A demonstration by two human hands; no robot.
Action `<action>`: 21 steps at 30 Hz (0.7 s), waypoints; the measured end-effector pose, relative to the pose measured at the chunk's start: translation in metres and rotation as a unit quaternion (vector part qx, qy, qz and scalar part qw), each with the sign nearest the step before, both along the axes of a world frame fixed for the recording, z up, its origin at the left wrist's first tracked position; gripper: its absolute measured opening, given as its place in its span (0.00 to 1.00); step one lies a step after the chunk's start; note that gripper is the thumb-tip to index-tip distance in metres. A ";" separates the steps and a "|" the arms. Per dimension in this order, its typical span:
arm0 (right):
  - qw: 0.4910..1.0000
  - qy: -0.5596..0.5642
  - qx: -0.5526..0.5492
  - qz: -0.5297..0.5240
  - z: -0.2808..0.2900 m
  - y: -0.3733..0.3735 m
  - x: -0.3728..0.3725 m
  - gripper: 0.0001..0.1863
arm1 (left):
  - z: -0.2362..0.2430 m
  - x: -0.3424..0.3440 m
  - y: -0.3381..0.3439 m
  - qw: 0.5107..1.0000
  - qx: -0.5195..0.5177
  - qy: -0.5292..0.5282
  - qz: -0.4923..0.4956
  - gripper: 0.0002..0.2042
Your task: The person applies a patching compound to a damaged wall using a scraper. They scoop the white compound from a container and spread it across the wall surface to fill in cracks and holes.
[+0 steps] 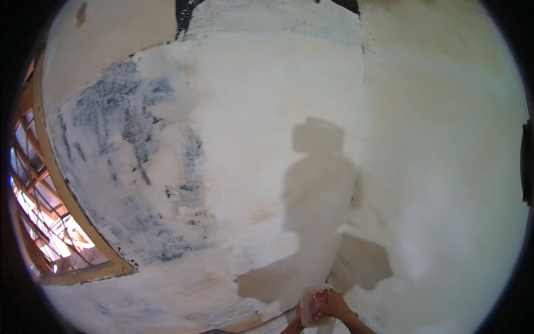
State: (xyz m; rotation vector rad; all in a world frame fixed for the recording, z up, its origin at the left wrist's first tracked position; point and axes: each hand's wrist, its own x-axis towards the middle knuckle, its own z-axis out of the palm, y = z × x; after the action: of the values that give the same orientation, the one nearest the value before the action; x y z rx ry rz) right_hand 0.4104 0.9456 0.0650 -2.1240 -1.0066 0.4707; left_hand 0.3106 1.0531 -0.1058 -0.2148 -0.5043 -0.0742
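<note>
Near the wall's corner (361,167), right hand (334,306) grips a pale block (312,303).

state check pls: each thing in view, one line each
wall: patchy, part white-coated, part scraped dark grey on the left
window frame: wooden, open to daylight
translucent container: held upright, something red inside
right hand: gripping the container
left hand: mostly out of frame, by the container's lower left
shadow: the person's, cast on the wall

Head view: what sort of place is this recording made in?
Probably a room under renovation or construction. The wall is patchily coated in white over grey, a bare wooden window frame stands at left, and the right hand holds a small pale block.
</note>
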 end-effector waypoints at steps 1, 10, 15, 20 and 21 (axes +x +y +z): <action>1.000 0.008 0.001 -0.005 0.009 -0.001 -0.005 0.16 | -0.003 -0.001 -0.001 0.999 -0.014 -0.024 -0.017 0.37; 0.998 -0.030 0.052 0.032 -0.002 -0.017 -0.008 0.14 | 0.012 0.010 -0.007 0.889 0.255 0.362 0.118 0.36; 0.995 -0.081 0.047 0.025 0.004 -0.023 -0.014 0.14 | -0.006 0.008 -0.013 0.887 0.274 0.353 0.121 0.35; 0.999 -0.028 0.020 -0.023 -0.022 -0.016 -0.010 0.13 | -0.018 0.002 -0.016 0.883 0.255 0.369 0.138 0.35; 0.999 -0.032 0.029 -0.025 -0.021 -0.018 -0.009 0.12 | -0.011 0.000 -0.017 0.950 0.160 0.255 0.079 0.35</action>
State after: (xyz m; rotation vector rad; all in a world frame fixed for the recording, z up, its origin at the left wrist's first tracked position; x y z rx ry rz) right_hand 0.4019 0.9276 0.0444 -2.1188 -0.9881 0.3481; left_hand 0.3108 1.0360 -0.1168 0.1266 0.0114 0.0570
